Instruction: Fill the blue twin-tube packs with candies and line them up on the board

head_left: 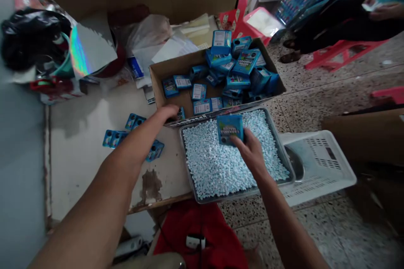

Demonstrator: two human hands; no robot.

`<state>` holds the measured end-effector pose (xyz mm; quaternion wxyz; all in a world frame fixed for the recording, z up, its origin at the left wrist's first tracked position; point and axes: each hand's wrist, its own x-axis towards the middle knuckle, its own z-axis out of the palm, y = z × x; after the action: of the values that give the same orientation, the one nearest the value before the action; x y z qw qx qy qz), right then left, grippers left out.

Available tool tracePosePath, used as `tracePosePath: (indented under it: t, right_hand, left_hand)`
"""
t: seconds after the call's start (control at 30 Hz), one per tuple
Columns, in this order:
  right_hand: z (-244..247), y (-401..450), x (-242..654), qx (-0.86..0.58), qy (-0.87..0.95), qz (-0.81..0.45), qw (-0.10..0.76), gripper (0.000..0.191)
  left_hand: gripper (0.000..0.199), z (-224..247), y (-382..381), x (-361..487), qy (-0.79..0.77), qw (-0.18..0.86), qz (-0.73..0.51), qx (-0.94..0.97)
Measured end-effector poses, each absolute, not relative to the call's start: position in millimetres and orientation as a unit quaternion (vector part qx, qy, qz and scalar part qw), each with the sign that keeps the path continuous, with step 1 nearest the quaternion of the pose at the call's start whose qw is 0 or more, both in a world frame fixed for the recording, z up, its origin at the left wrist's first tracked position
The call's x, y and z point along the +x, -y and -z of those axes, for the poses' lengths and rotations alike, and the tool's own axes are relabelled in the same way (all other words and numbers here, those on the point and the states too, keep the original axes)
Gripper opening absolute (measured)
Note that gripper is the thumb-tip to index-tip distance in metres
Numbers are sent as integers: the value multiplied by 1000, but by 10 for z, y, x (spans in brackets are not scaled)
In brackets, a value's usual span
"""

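Observation:
My right hand (251,147) is closed on a blue candy box (230,129) with printed lettering, held above a tray (193,183) of small pale blue and white candies (217,164). My left hand (171,112) reaches over the near left corner of an open cardboard carton (155,88). Right at its fingertips is another blue candy box (181,114), partly hidden by the carton wall. Its fingers are dark and mostly out of sight, so their grip does not show. Inside the carton lie several more blue candy boxes (246,62), heaped highest on the right.
Several flat blue packets (115,138) lie on the white table (78,168), partly behind my left forearm. A white plastic basket (334,172) sits right of the tray. Plastic bags and papers (176,46) are behind the carton. Another person's hands (385,4) hold something at upper right.

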<state>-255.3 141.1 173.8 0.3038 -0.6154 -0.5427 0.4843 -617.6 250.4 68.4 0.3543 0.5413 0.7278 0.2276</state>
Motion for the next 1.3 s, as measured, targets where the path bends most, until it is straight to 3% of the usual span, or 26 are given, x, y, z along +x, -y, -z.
tracePosePath:
  t: [0.2,0.3,0.37,0.43,0.5,0.67,0.83,0.93,1.13,1.3]
  right_hand:
    - [-1500,-398,-1923,-614,325,-632,343,38]
    - [-1525,-360,-1898,-626,259,-630,380,66]
    - [-1592,-499,-1964,-613,228,-638,408,85]
    - [-1695,-716,-2084,-590,217,-655,419,92]
    - [-1811,-959,-2233,-573,209,-679,409,86]
    - [-1933,-1409,-2493,-557,167,-745,327,46]
    - [-1813,-1375,-2531,-541,176,-767,296,53]
    - [-1728,-1194,-2557,-579,225,-714,324,58]
    - [-1640,-995,-2493,-665,381,-487,419,44]
    - [-1700,-1109,-2511,-657,457,-332,500,32]
  left_hand:
    - [53,-928,-2503,-6184,-731,353,-128,569]
    - [64,-1127,-2526,-6132,-750,291,-225,550]
    - [57,-1289,-2448,-6069,-742,237,-330,534]
    - [48,-1470,-2305,-5959,-711,214,-411,529]
    - [47,-1653,-2135,-5785,-675,233,-455,532]
    - [50,-1976,-1788,-5175,-609,258,-427,617]
    - [39,-1944,-1595,-4744,-618,286,-417,601]
    - [40,-1808,-1527,-4657,-640,320,-444,540]
    - [47,-1577,-1377,-4554,-625,481,-562,250]
    - [57,-1502,-1247,-4322,-626,505,-583,117]
